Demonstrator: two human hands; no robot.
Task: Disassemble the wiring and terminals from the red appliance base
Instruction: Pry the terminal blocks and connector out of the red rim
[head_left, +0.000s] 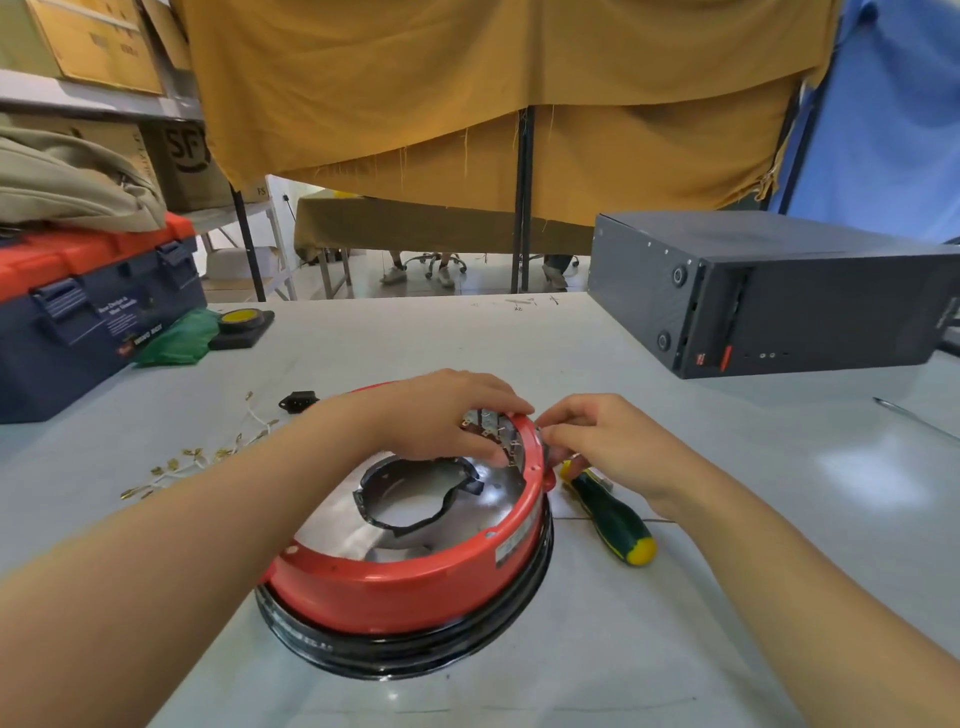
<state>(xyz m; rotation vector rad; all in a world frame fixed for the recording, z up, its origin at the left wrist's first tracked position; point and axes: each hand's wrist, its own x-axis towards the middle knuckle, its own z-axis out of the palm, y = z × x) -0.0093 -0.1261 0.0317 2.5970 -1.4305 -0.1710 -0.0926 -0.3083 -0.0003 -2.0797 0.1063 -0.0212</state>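
The red appliance base (410, 582) lies upside down on the table, with a black ring under it and a shiny metal plate with a black collar inside. At its far right rim sits a block of metal terminals (491, 423). My left hand (441, 410) reaches over the rim and curls around that terminal block, thumb below it. My right hand (597, 436) pinches a small metal piece at the outer edge of the rim, right beside the block. A bundle of white wires with brass terminals (202, 457) lies loose on the table to the left.
A green and yellow screwdriver (615, 519) lies just right of the base, under my right wrist. A small black socket (298, 401) sits behind the wires. A blue and red toolbox (88, 312) stands far left, a dark computer case (769, 296) far right.
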